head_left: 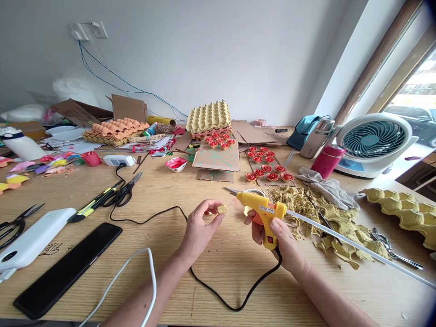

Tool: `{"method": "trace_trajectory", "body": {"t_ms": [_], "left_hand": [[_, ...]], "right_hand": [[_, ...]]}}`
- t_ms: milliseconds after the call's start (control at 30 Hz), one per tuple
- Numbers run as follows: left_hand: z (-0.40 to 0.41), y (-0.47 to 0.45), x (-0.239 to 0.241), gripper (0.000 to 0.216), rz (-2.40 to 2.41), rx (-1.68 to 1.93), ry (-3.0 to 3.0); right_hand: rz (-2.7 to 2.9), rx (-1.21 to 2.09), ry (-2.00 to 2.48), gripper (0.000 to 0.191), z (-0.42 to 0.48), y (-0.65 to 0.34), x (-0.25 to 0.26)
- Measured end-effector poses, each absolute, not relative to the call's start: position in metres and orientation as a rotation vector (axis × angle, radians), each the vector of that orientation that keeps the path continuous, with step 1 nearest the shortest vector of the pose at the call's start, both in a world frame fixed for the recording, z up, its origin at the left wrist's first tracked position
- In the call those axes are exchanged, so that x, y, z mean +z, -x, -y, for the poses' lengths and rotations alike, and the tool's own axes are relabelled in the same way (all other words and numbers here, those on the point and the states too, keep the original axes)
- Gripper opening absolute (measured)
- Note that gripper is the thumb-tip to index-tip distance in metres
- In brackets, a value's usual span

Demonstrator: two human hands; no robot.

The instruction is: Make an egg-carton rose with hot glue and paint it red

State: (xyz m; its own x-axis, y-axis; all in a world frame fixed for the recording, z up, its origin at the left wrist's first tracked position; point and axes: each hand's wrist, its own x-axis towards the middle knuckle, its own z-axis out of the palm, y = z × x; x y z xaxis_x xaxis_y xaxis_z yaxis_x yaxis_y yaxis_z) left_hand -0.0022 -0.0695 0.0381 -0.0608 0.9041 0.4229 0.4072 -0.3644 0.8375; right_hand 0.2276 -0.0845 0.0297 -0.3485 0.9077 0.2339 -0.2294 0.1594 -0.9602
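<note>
My left hand (pixel 200 225) pinches a small tan piece of egg carton (pixel 222 209) between thumb and fingertips, above the wooden table (pixel 218 272). My right hand (pixel 272 234) grips a yellow glue gun (pixel 264 211) by its handle. The nozzle points left toward the carton piece, a short gap apart. A long clear glue stick (pixel 357 247) juts out of the gun's back to the right. Its black cord (pixel 231 305) loops across the table in front of me.
A pile of torn carton scraps (pixel 327 218) lies right of the gun. Red paper roses (pixel 267 170) on cardboard, stacked egg trays (pixel 208 117), a fan (pixel 373 143), scissors (pixel 124 193), a black phone (pixel 68 268) and a white power bank (pixel 34 238) also sit on the table.
</note>
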Motion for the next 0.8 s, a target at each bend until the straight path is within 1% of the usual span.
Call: {"method": "trace_trajectory", "body": {"t_ms": [367,633,733,800], "left_hand": [[0.069,0.003,0.034,0.017,-1.396,1.466,-1.888],[0.068,0.009,0.037,0.017,-1.421,1.570,-1.988],[0.066,0.012,0.036,0.015,-1.452,1.593,-1.894],[0.062,0.015,0.037,0.018,-1.433,1.624,-1.751]], "right_hand": [[0.801,1.547,0.556,0.041,0.071,-0.230,0.042],[0.788,1.516,0.652,0.037,0.066,-0.232,0.034],[0.765,1.532,0.638,0.036,0.064,-0.234,0.031],[0.737,1.539,0.635,0.036,0.063,-0.234,0.031]]}}
